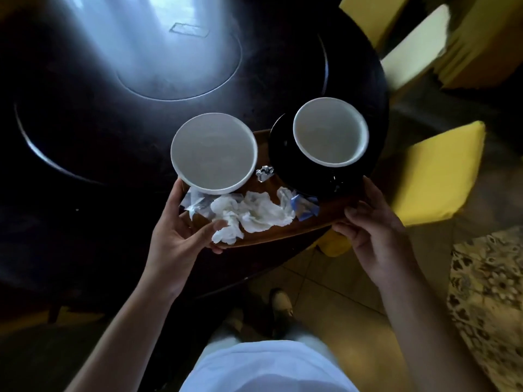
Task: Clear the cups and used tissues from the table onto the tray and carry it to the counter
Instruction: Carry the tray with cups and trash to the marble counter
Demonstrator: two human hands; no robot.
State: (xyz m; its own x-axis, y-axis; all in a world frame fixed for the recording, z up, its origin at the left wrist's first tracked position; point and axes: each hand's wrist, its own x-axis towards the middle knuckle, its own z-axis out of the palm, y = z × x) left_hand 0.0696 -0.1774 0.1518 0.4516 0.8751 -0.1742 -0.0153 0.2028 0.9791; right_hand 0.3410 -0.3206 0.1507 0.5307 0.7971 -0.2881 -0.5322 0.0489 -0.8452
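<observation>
A brown wooden tray (285,234) is held above the near right part of the dark round table (99,137). On it stand a white cup (213,152) at the left and a second white cup (330,131) on a black saucer (285,157) at the right. Crumpled white tissues (254,213), a small foil ball (264,173) and a blue wrapper (304,207) lie along the tray's near side. My left hand (181,230) grips the tray's left edge, thumb by the tissues. My right hand (376,230) grips its right edge.
Yellow-cushioned chairs (435,171) stand to the right of the table, one close beside the tray. A patterned rug (489,301) lies on the tiled floor at the right. My feet (280,304) are below, near the table's edge. A small card (189,29) lies at the table's far side.
</observation>
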